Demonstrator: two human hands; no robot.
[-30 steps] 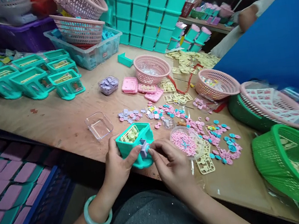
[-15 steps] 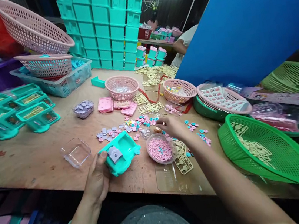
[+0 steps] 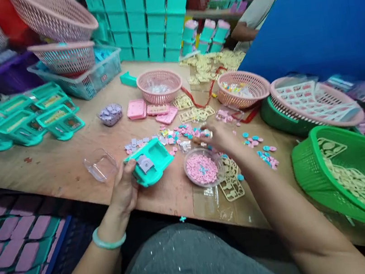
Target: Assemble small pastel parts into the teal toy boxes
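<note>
My left hand [image 3: 124, 188] grips a turquoise plastic case [image 3: 155, 165] by its left end, thumb over the rim. The case is tilted, its hollow side up, with a square grey-purple part [image 3: 145, 164] seated in it. My right hand [image 3: 217, 137] is over the loose small parts, its fingers curled together; what they hold, if anything, I cannot make out. Just below it stands a clear round bowl [image 3: 189, 179] of small pink pieces [image 3: 200, 167] with a few blue ones among them. Pink and blue buttons [image 3: 185, 132] and grey-purple pieces [image 3: 137, 143] lie scattered behind the case.
A clear box [image 3: 101, 166] lies left of the case. Cream part frames [image 3: 232, 184] lie beside the bowl. A green basket [image 3: 309, 159] stands at right, pink baskets [image 3: 160, 87] behind. Finished-looking turquoise cases [image 3: 60, 123] line the left; a blue panel [image 3: 316, 21] slants at back right.
The camera view has shifted, so most things sit higher in the picture. My left hand still holds the case; my right hand stays over the small parts, its fingers slightly shifted.
</note>
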